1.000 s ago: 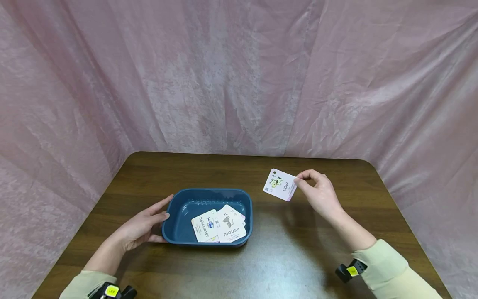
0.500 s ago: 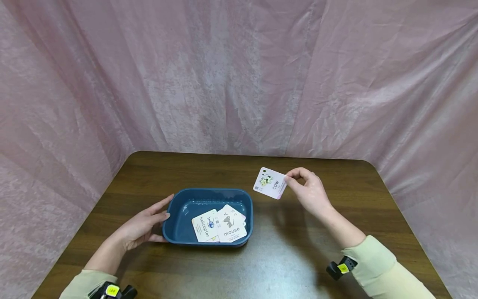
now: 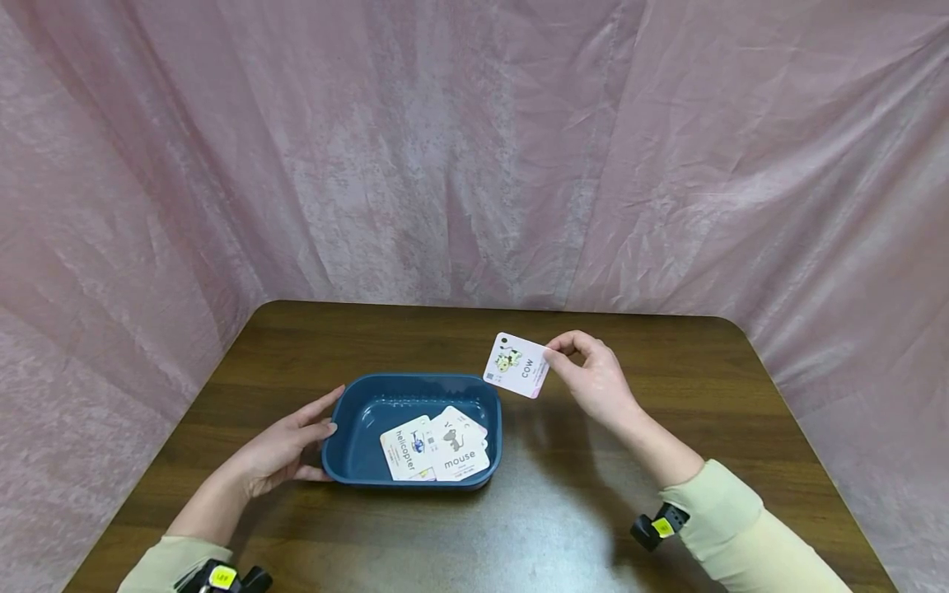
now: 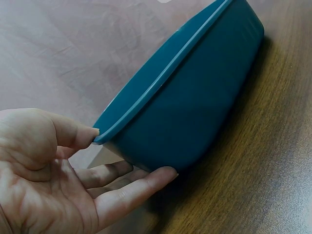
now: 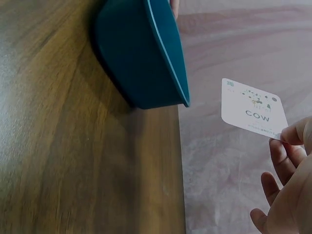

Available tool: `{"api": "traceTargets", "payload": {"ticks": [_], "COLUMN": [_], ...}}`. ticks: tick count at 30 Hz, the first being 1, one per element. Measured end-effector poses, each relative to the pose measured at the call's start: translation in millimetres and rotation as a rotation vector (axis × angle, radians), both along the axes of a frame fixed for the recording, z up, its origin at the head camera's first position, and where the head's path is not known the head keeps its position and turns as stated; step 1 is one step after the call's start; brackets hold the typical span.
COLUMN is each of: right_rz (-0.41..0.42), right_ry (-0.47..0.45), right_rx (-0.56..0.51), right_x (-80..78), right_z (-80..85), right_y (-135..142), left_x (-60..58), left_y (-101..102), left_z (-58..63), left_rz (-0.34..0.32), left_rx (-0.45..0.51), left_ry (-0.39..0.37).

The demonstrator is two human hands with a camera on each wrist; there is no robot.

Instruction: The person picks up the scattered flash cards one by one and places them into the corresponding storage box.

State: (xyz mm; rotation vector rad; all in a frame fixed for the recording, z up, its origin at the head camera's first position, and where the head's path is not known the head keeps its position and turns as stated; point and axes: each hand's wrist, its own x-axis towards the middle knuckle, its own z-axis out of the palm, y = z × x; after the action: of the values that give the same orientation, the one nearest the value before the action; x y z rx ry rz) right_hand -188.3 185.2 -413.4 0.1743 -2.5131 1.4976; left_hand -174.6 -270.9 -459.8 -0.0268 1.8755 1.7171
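Right hand (image 3: 593, 379) pinches a white card (image 3: 517, 366) by one corner between thumb and fingertips; the card reads "cow" with a small cow drawing. Card is held in the air, tilted, above the table (image 3: 667, 428) just beyond the far right corner of a dark blue tray (image 3: 356, 469), not touching it.

Left hand (image 3: 285, 449) lies open against the tray's left end: thumb on the rim, straight fingers along the outer wall near the base, seen plainly in the left wrist view.

Inside the tray, toward its right near side, lie overlapping cards: one reads "helicopter" (image 3: 406, 449), another "mouse" (image 3: 461, 453).

Pink wrinkled cloth (image 3: 474, 148) hangs behind and around the table.
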Motion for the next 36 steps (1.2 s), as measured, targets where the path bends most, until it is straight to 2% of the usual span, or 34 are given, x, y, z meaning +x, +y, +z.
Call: {"api": "traceTargets", "payload": {"ticks": [20, 28, 36], "right_rz": [0.077, 0.104, 0.118], "right_ry": [-0.006, 0.029, 0.052], "right_rx": [0.033, 0.052, 0.121], "right_x": [-1.1, -1.8, -1.6], "right_z": [-1.6, -6.0, -12.0], "right_y": [-36, -49, -58], "left_x": [3.3, 2.6, 1.3], "left_y": [0, 0, 1], "left_z": [-0.9, -1.3, -0.8], "left_rz": [0.008, 0.007, 0.005], "left_rx": [-0.009, -0.012, -0.013], "left_ry": [-0.007, -0.004, 0.003]}}
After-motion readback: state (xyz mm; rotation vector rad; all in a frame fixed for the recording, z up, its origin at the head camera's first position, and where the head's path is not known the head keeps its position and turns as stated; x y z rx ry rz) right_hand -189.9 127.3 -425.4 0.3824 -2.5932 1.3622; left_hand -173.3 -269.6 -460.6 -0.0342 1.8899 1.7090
